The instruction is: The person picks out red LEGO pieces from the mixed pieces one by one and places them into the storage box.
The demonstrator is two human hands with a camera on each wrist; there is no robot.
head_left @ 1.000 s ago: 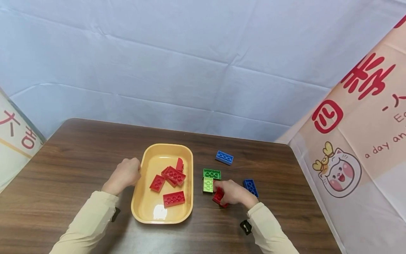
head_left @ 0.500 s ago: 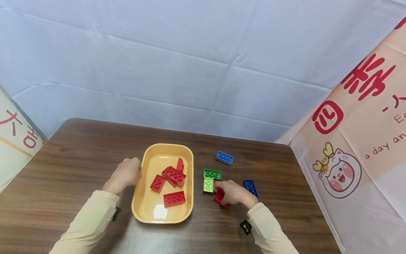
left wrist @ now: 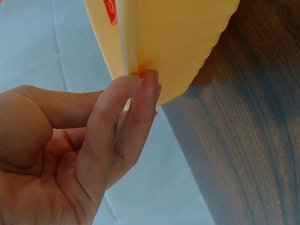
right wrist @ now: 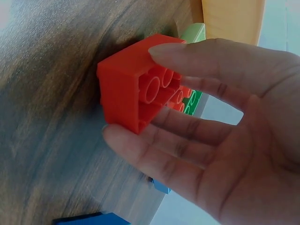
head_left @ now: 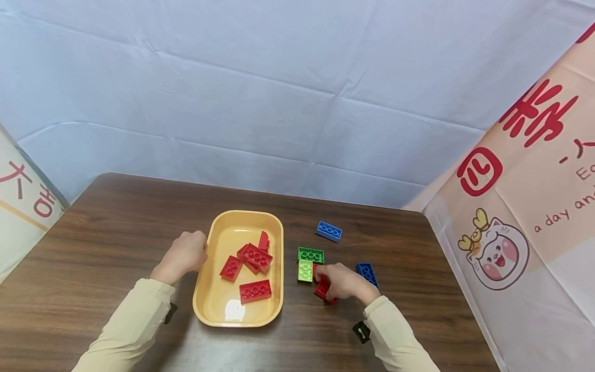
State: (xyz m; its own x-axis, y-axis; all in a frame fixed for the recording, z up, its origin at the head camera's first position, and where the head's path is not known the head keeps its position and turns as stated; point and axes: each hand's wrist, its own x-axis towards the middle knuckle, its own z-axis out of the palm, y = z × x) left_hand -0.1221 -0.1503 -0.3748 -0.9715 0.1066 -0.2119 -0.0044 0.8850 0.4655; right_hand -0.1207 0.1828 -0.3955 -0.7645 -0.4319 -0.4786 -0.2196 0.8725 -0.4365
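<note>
My left hand [head_left: 185,253] is at the left rim of a yellow plastic tray [head_left: 201,305]. In the left wrist view its bent fingers [left wrist: 146,101] meet at the tray's rim [left wrist: 129,42] and pinch it. My right hand [head_left: 341,281] grips a red toy brick [head_left: 324,290] just above or on the table. The right wrist view shows this red brick [right wrist: 119,89] between thumb and fingers, its hollow underside facing the palm. Beyond it lies another red brick [head_left: 314,270], partly hidden by the hand, beside a lime brick [head_left: 304,270] and a green brick [head_left: 310,254].
Several red bricks [head_left: 255,292] lie in the tray. A blue brick [head_left: 329,231] lies farther back on the brown table [head_left: 139,217], and a darker blue brick [head_left: 367,275] sits just right of my right hand. White cloth [head_left: 260,103] hangs behind the table.
My right hand and the red brick in it have shifted very slightly to the right. The left hand and the tray stay where they were.
</note>
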